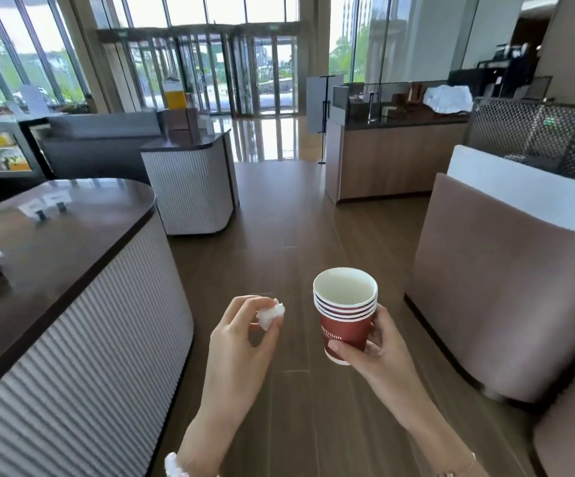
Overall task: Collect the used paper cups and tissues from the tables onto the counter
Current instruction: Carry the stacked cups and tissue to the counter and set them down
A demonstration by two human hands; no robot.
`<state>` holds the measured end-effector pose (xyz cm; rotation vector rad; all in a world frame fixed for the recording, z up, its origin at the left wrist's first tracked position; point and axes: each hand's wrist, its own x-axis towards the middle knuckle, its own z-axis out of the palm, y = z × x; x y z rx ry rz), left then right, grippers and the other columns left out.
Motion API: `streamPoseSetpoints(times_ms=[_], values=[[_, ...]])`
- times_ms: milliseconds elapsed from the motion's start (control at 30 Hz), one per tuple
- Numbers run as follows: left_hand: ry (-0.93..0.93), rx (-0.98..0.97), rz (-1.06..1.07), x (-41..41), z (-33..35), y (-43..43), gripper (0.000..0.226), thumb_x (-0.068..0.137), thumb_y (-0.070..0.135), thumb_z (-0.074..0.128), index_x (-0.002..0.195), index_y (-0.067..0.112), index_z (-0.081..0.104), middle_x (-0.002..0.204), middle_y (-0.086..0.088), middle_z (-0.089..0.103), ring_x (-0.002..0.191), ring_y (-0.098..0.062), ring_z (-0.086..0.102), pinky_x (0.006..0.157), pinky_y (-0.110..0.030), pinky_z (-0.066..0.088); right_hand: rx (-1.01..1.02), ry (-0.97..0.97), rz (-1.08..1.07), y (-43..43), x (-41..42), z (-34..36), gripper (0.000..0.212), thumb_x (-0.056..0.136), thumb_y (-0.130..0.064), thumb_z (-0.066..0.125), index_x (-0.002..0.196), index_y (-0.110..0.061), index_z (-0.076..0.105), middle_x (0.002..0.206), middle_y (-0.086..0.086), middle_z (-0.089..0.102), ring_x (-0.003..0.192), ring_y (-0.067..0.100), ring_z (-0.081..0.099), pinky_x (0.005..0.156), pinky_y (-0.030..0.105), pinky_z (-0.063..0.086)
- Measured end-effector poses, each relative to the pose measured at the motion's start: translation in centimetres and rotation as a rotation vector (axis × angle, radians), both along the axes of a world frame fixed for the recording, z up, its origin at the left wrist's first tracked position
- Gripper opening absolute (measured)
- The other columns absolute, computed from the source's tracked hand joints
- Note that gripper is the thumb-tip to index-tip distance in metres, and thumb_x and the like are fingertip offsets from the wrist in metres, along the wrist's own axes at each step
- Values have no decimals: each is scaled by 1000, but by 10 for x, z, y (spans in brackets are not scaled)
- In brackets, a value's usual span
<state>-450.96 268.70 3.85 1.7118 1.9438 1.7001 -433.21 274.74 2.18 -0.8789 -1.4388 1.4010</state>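
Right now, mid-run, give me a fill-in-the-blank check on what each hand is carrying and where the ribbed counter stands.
The left hand pinches a crumpled white ____.
The right hand grips a stack of paper cups, ____ on the outside.
The ribbed counter stands to the person's ____.
Missing words: tissue; red; left.
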Motion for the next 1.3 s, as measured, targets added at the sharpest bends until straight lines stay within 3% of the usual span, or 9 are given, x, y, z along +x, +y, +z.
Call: streamPoseSetpoints(times_ms=[233,467,667,767,967,1300], values=[[-38,-22,-15,-46,-11,144,8,83,17,70,90,21,68,95,15,62,80,-10,63,64,-23,51,-14,-29,-32,141,-41,-6,57,71,8,74,118,-18,53,110,3,65,92,5,67,65,14,52],[7,-15,-76,-107,-19,304,10,81,14,70,90,18,68,94,12,62,85,-9,59,65,-10,46,-15,-49,-97,293,-100,-21,62,69,6,76,119,-23,53,100,-10,70,93,6,68,68,15,52],[-14,13,-115,-162,0,441,6,83,16,70,87,20,67,92,15,62,82,-10,60,64,-14,45,3,-35,-110,422,-152,-5,60,70,11,73,119,-18,53,104,-1,69,93,9,68,66,15,53],[-15,2,-127,-183,3,501,8,83,14,70,87,20,67,93,16,61,79,-10,60,63,-13,44,3,-32,-136,479,-171,-1,61,70,10,74,119,-19,53,102,-4,69,91,2,67,66,13,52],[-26,-10,-142,-214,0,615,5,83,17,69,88,19,68,94,14,63,80,-11,61,63,-14,45,7,-46,-166,594,-204,-8,64,68,4,78,120,-22,53,106,-7,68,95,5,67,71,16,52],[-65,-71,-117,-248,-15,826,5,83,20,70,86,23,67,94,15,62,76,-12,62,61,-16,46,22,-32,-144,813,-239,-19,60,70,6,75,121,-18,53,109,-1,66,93,0,66,70,12,50]])
